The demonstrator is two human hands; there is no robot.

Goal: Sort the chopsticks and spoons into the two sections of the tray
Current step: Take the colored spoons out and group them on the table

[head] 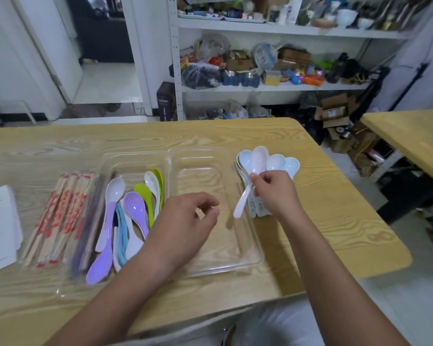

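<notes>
While the right grip (275, 196) pinches a white spoon (258, 158) only by its thin handle, above the pale spoon pile (291, 166) just right of the tray (205, 176), the spoon may slip and fall; the left grip (185, 218) hovers relaxed over the tray, holding nothing.

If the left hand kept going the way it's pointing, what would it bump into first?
The left hand would probably meet the white spoon that the right hand pinches, across the tray; depth is unclear.

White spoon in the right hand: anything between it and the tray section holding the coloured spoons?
Only the left hand, hovering over the tray between the white spoon and that left section. Nothing else visible.
</notes>
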